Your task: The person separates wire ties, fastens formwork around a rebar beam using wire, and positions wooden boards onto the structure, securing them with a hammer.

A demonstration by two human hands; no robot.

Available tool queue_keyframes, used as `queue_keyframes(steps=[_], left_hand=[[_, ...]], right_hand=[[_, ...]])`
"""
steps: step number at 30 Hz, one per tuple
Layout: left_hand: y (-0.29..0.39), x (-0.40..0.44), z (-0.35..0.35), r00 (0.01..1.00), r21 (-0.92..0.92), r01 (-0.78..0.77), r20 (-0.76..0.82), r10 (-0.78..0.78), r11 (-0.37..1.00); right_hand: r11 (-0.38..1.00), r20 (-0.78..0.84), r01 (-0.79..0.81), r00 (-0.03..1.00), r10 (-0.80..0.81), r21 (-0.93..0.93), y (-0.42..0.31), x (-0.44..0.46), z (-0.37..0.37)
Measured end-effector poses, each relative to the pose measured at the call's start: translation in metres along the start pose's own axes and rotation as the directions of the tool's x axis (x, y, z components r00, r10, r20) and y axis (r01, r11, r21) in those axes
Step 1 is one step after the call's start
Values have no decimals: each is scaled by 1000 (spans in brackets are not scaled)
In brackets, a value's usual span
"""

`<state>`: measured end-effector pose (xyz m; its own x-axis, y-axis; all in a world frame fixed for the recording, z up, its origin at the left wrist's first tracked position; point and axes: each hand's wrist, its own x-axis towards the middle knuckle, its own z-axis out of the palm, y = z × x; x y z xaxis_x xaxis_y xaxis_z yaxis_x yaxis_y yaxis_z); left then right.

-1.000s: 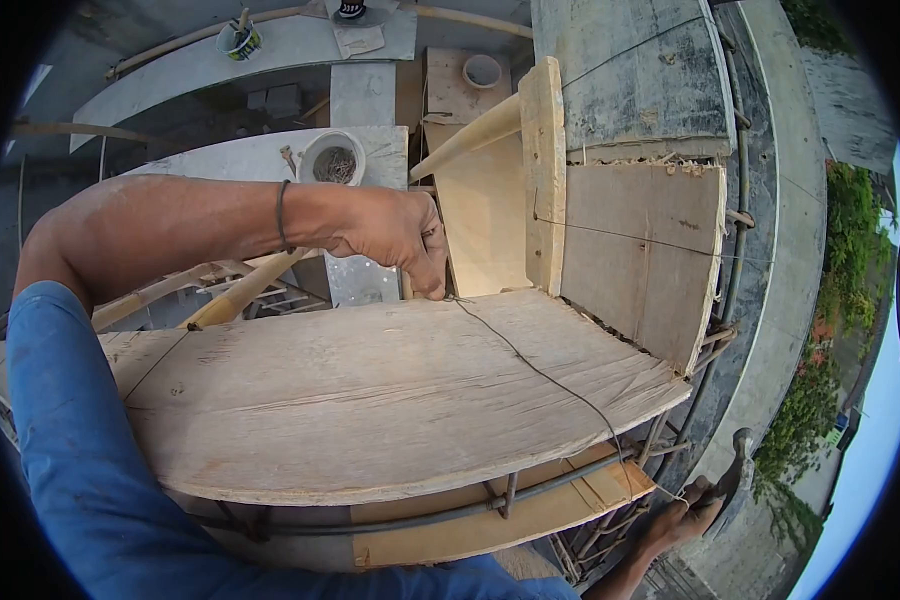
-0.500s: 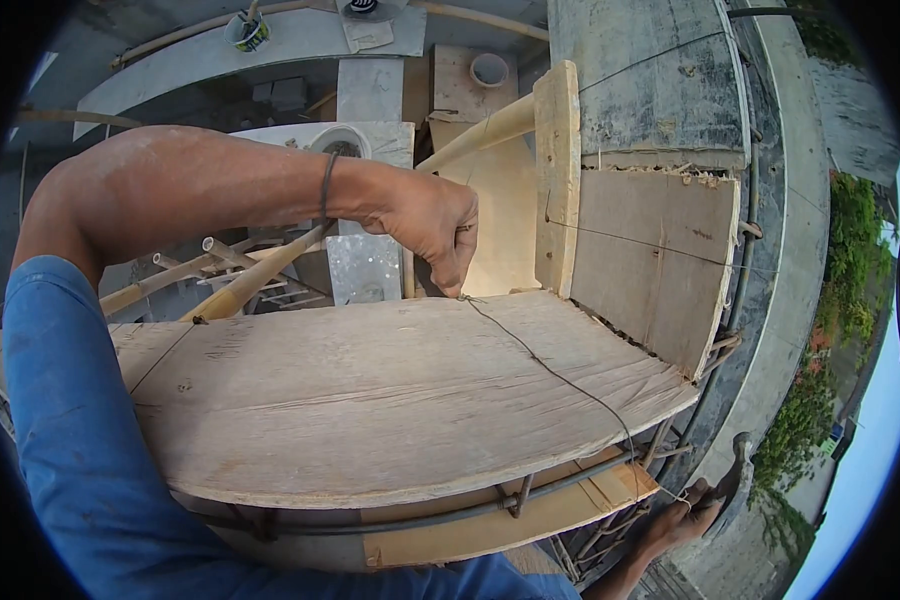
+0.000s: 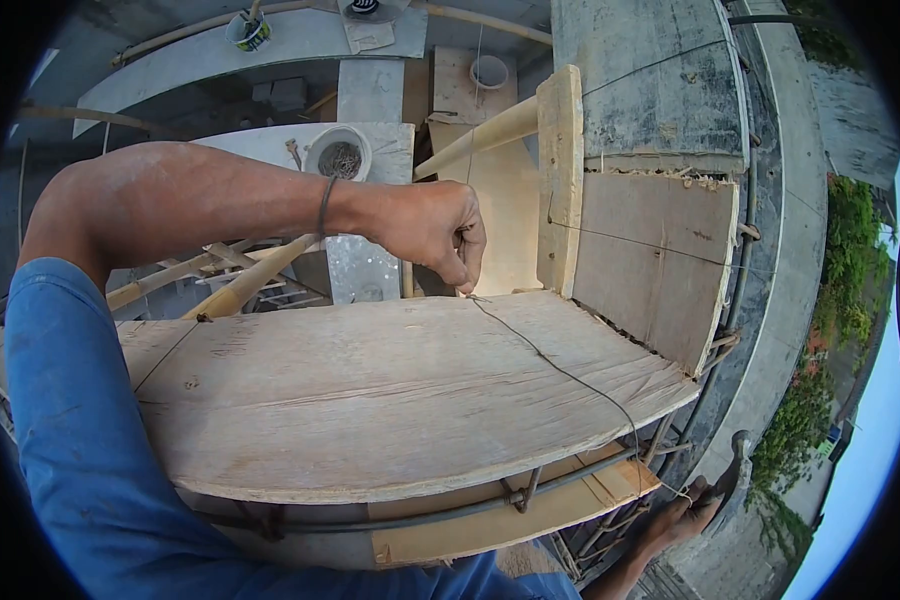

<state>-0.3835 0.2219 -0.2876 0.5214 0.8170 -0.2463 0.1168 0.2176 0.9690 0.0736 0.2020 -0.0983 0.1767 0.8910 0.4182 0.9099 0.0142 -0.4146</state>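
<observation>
Running slantwise from the centre of the frame, the dark wire [image 3: 547, 357] crosses the broad plywood panel [image 3: 370, 410] and passes over its lower edge toward the right grip [image 3: 682, 510] at lower right. Just above the panel's upper edge, the left grip [image 3: 442, 232] is pinched closed on the wire's upper end, while the right grip is curled around a hammer [image 3: 741, 465], clear of the panel. Open room lies right of the left grip, over a pale sheet [image 3: 508, 235], as far as the upright batten [image 3: 560, 180]. A narrow dark seam parts the panel from the side board [image 3: 645, 280], whose top edge is splintered. Below the panel's curved lower edge run a metal rod [image 3: 400, 518] and a yellowish board [image 3: 470, 538]. The panel's surface is grained, with long cracks. Beyond the left forearm, a bucket [image 3: 365, 158] holding small thin pieces stands on a whitish plank [image 3: 392, 155], with bamboo poles [image 3: 250, 285] lower left of it. Along the right run a concrete ledge [image 3: 795, 250], greenery [image 3: 850, 220] and blue sky [image 3: 890, 370].
</observation>
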Motion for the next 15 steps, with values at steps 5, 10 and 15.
queue_keyframes(steps=[5,10,15], left_hand=[[23,21,-11,965,324,-249,163,205,913],[52,22,-8,985,626,-173,126,121,760],[68,4,16,990,649,-82,-32,135,756]], right_hand=[[1000,11,-22,1000,22,-22,6,0,-4],[999,9,-35,999,35,-26,24,4,-8],[997,-18,-65,998,65,32,39,4,-10]])
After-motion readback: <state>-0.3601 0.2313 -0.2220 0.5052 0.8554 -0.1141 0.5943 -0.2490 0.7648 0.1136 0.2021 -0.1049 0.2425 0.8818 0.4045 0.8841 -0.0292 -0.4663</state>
